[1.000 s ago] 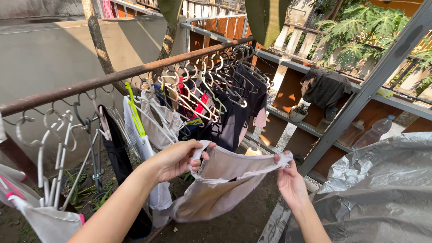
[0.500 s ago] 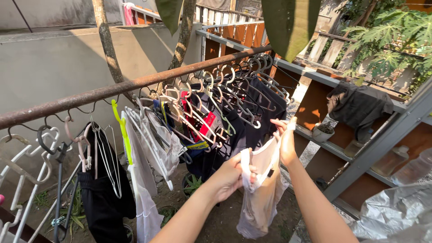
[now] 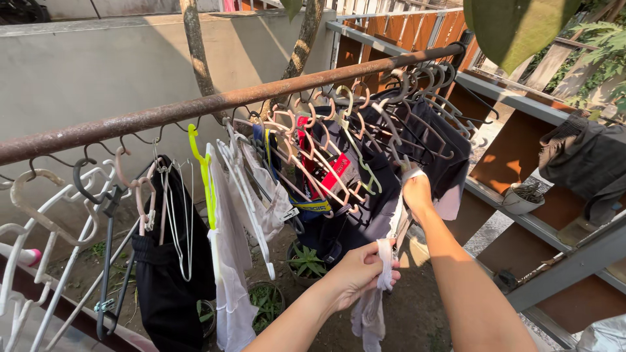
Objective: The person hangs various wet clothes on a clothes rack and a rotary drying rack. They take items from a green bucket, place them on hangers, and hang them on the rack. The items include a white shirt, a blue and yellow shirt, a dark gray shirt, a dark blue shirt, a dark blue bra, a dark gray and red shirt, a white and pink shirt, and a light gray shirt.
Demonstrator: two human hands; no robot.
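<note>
While the pale garment (image 3: pixel 381 287) hangs stretched between two bare hands below the rusty rail (image 3: pixel 215 104), the left hand (image 3: pixel 362 270) closes its fingers (image 3: pixel 385 274) around the lower bunch of cloth; the right hand (image 3: pixel 417 190) pinches the upper edge, held up just beneath a crowd of hangers (image 3: pixel 365 137) hooked on the rail; dark clothes (image 3: pixel 417 143) hang behind that hand, and a white shirt (image 3: pixel 228 261) on a yellow-green hanger (image 3: pixel 203 176) hangs to the left, beside a black garment (image 3: pixel 166 287); potted plants (image 3: pixel 306 261) stand on the ground below. By the look of it, the step in hand is straightening the cloth for hanging; the next move would seem to call for freeing one hand to take a hanger while the other keeps its grip on the cloth.
</note>
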